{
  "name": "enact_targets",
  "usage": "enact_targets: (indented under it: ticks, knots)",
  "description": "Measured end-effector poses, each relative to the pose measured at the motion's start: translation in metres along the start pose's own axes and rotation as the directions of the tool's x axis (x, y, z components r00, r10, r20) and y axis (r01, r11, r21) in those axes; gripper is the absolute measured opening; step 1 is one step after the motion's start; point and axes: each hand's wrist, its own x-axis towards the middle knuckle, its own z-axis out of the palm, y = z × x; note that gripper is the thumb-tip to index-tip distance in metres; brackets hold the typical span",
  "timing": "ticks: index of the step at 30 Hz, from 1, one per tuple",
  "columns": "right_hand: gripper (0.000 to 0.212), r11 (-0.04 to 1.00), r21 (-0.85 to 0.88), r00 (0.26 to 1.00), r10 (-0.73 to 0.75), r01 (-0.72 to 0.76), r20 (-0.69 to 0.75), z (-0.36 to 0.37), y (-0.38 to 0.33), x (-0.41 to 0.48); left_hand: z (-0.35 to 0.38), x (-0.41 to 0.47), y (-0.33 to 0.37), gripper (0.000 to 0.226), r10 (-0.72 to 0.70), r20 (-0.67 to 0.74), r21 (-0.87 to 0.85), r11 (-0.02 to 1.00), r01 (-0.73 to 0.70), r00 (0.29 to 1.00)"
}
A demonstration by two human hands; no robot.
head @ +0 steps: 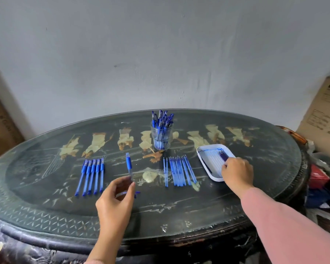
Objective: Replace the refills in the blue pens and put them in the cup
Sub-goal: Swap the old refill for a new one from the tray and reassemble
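My left hand (115, 200) pinches the lower end of an open blue pen barrel (129, 164), which points away from me above the table. A small blue pen part (136, 193) lies just right of that hand. My right hand (236, 173) reaches into the white tray (203, 149), where used refills lie; its fingertips curl down and hide what they touch. Several blue refills (179, 172) lie in a row between my hands. Several blue pens (91, 176) lie side by side at the left. The clear cup (161, 139) at the back holds several blue pens.
The dark oval table (179, 216) with pale inlaid figures stands against a grey wall. A cardboard box (324, 119) and a heap of bags and clutter (322, 180) sit off its right edge. Brown board (0, 121) leans at the far left.
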Motion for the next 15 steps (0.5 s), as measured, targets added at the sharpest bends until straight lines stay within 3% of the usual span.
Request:
enact_targets:
  ticks: [5, 11, 15]
  knots:
    - [0.024, 0.999, -0.034, 0.999, -0.029, 0.03, 0.022, 0.002, 0.015, 0.003, 0.03, -0.016, 0.0, 0.015, 0.004, 0.069, 0.011, 1.0, -0.005, 0.998]
    - [0.027, 0.985, 0.129, 0.99, -0.123, 0.114, 0.063, 0.0, -0.004, 0.004, 0.035, -0.021, -0.007, 0.017, 0.001, 0.116, 0.069, 0.998, -0.009, 0.993]
    - [0.029, 0.988, 0.12, 0.989, -0.112, 0.1, 0.095, 0.001, -0.016, 0.002, 0.035, -0.021, -0.007, 0.018, 0.021, 0.131, 0.095, 0.995, -0.033, 0.991]
